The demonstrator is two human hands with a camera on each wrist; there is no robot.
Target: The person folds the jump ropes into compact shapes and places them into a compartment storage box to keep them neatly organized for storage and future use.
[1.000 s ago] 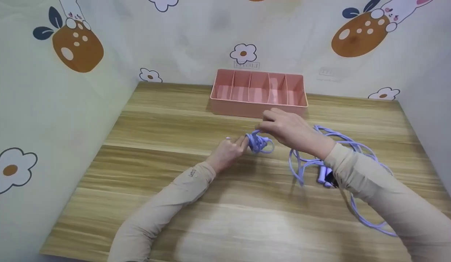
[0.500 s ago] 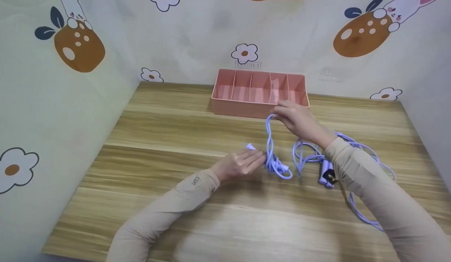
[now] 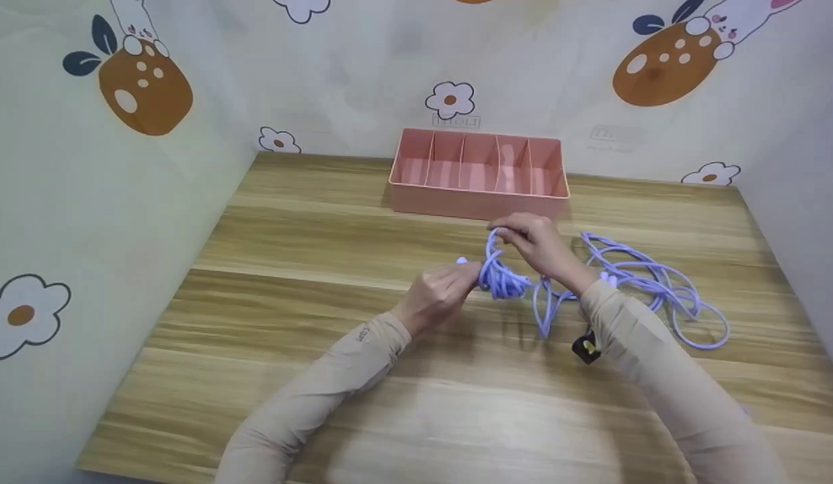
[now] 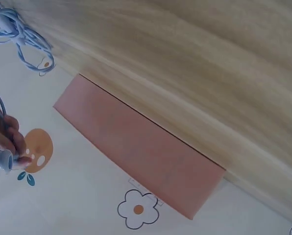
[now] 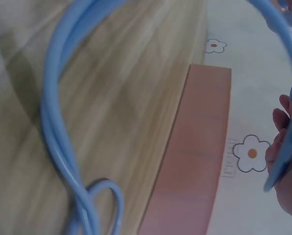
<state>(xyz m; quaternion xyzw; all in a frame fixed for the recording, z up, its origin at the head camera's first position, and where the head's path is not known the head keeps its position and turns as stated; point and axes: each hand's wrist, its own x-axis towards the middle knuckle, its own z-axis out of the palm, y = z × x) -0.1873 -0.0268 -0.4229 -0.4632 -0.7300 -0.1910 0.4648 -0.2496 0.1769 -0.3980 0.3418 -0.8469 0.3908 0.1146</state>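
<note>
Shortened upper loop: half a second ago a long doubled strand rose to the right hand (image 3: 538, 245); that hand has since come down and in, and the strand above the violet-blue, rounded, plastic-looking cord bundle (image 3: 503, 282) is now short.
Loose violet-blue cord: the spread-out tangle (image 3: 668, 290) has shifted too; the strand that ran toward the near right side of the wooden, light-brown table (image 3: 322, 222) now lies in a loop farther back.
Meaning for the winding: the wraps look closer together than half a second ago, so the cord in hand seems nearer to a tidy coil, though I judge it unfinished, with a strand still drawn out.
Left hand: grips the bundle (image 3: 438, 290) from its left side; a short, pale violet, tubular handle end (image 3: 462, 261) pokes out beyond the fingers.
Right hand: pinches the top strand between thumb and fingers, above and just right of the bundle.
Bundle's place: between the hands, touching both, and apparently held off the table, with the loose tangle beyond the right wrist.
Pink, rectangular, plastic-looking divided box (image 3: 480, 202): behind the hands, near the patterned wall; no cord shows in its compartments.
</note>
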